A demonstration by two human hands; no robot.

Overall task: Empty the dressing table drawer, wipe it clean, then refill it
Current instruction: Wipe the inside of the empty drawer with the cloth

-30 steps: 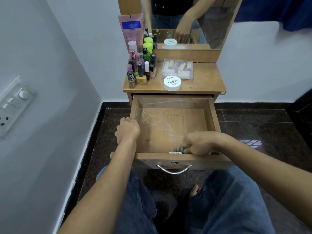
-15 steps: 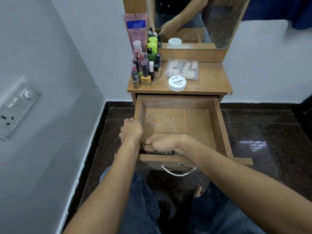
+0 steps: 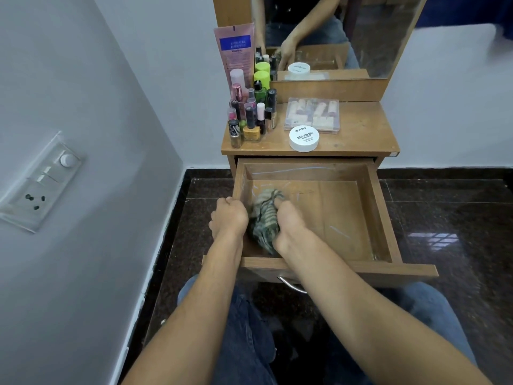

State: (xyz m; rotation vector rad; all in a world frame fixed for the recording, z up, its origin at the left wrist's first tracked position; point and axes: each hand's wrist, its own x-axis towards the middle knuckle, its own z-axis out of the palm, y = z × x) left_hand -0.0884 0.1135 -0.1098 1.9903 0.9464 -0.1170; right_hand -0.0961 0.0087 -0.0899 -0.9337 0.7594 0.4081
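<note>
Drawer: the drawer (image 3: 385, 215) stands pulled far out of the dressing table toward the person. Its wide front board overhangs both side walls.
Cloth: a crumpled striped cloth (image 3: 265, 218), grey-green and soft, lies on the drawer bottom against the left wall, in the near-left part.
Left hand: the left hand (image 3: 229, 219) grips the top edge of the drawer's left wall, fingers (image 3: 229, 202) curled over it.
Right hand: the right hand (image 3: 291, 226) is inside the drawer, fingers bunched around the cloth and pressing it down. One fingertip shows on top of the folds.
Open room: the middle and right of the drawer bottom are bare wood, from the cloth across to the right wall and back to the rear wall.
Edges: four straight upright walls box the bottom in, and the counter's front lip overhangs the rear wall. A curved metal handle (image 3: 291, 285) shows under the front board, between the forearms.
Surfaces: flat, matt, brown wood-grain board, with pale chalky streaks on the rear wall and the bottom.
Counter: the counter (image 3: 363, 134) carries a tight cluster of small bottles (image 3: 251, 118) at its left end. A flat clear plastic box (image 3: 312, 115) sits mid-back, with a round white jar (image 3: 304, 138) just in front of it.
Surroundings: a smooth pale wall (image 3: 97, 107) with a switch plate (image 3: 39, 182) stands close on the left. Glossy dark stone floor (image 3: 444, 207) lies to the right, and a mirror (image 3: 374, 34) rises behind the counter.
</note>
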